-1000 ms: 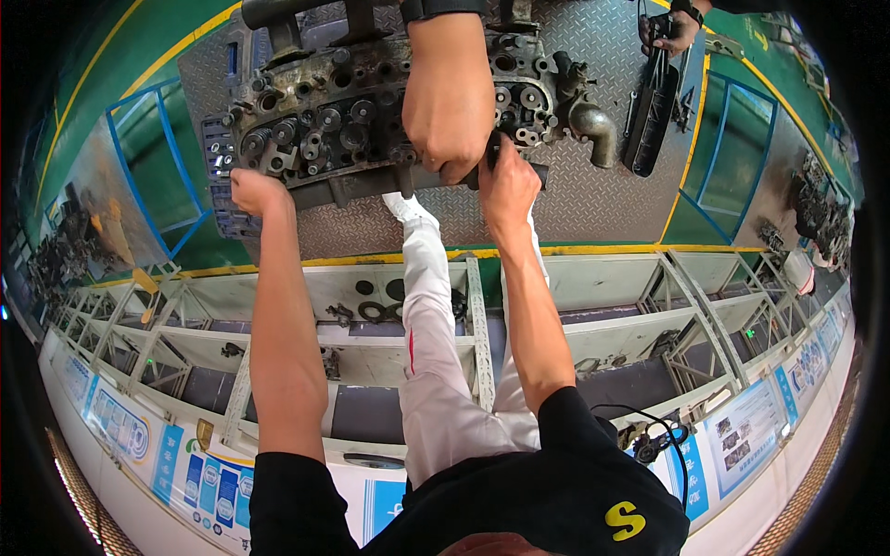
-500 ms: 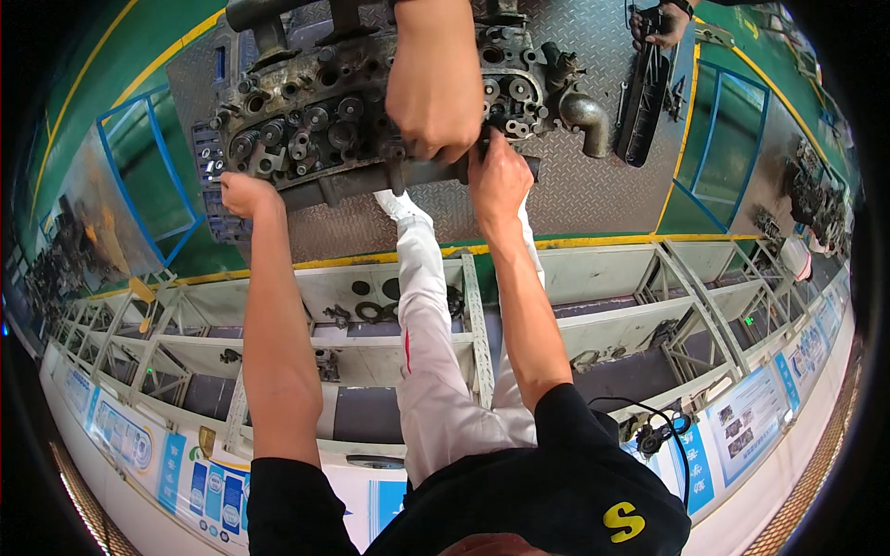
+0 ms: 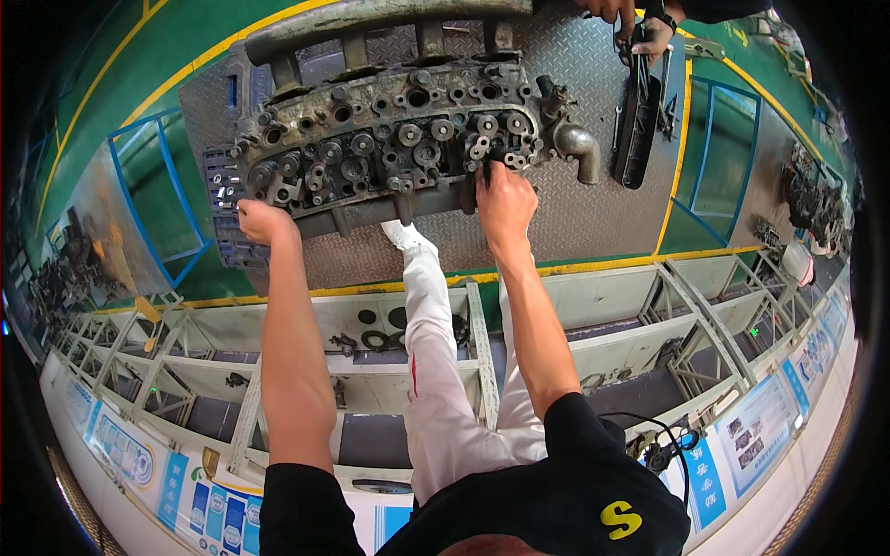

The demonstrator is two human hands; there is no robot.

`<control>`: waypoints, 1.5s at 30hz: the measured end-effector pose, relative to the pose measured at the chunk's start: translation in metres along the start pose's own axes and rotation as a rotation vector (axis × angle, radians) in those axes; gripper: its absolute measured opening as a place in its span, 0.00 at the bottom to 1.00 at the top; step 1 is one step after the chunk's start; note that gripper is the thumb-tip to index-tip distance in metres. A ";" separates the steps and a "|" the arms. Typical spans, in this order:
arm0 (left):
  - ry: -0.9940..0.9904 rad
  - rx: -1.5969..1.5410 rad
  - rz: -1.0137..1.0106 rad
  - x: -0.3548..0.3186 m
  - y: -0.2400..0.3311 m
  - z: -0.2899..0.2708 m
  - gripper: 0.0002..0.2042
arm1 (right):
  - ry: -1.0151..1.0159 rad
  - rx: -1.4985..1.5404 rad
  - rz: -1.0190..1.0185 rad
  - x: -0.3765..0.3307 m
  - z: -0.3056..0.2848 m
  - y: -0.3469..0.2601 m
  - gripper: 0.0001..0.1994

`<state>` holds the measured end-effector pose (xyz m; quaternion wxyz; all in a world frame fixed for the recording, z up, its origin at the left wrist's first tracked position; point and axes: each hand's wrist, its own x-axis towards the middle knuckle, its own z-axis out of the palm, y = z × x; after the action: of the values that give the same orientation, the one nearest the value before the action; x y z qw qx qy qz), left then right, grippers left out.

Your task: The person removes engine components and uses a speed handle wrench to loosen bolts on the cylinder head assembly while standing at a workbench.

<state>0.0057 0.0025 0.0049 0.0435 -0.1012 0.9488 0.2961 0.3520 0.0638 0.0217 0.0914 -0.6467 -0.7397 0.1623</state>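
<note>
Cylinder head (image 3: 389, 139) lies toward the left edge of the metal plate (image 3: 593, 222), apparently steadied by the left hand (image 3: 264, 222), grip hidden, while the right hand (image 3: 507, 206) pinches a dark piece (image 3: 495, 154).

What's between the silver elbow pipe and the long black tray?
Head view: a slim, wrench-like tool on the textured plate, between the elbow pipe and black tray.

Bare plate (image 3: 598, 218) leaves passage this side of the curved pipe (image 3: 578, 145); the manifold (image 3: 371, 17) blocks the far edge of the cylinder head (image 3: 382, 125).
</note>
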 end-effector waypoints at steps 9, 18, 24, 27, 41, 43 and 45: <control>0.021 0.053 0.031 -0.007 0.006 -0.002 0.27 | 0.043 0.012 0.049 -0.008 -0.001 -0.009 0.09; 0.025 0.058 0.001 -0.006 0.007 -0.002 0.27 | 0.088 0.004 0.044 -0.001 -0.012 -0.016 0.08; -0.026 0.058 -0.006 -0.007 0.008 -0.007 0.28 | -0.016 0.336 -0.224 -0.014 -0.031 -0.046 0.19; 0.047 0.051 0.036 -0.003 0.003 0.001 0.27 | -0.087 0.322 -0.244 -0.010 -0.025 -0.050 0.16; -0.366 0.023 0.199 0.031 -0.033 0.002 0.25 | -0.062 0.333 -0.050 -0.013 -0.009 -0.057 0.12; -0.392 0.006 0.181 0.031 -0.031 0.004 0.27 | -0.068 0.343 -0.095 -0.011 -0.011 -0.054 0.12; -0.496 -0.062 0.090 0.034 -0.029 0.000 0.28 | -0.076 0.356 -0.124 -0.010 -0.014 -0.051 0.11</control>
<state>-0.0211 -0.0269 -0.0159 0.2587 0.0155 0.9031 0.3423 0.3106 0.0498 0.0534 0.1863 -0.5668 -0.7406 0.3090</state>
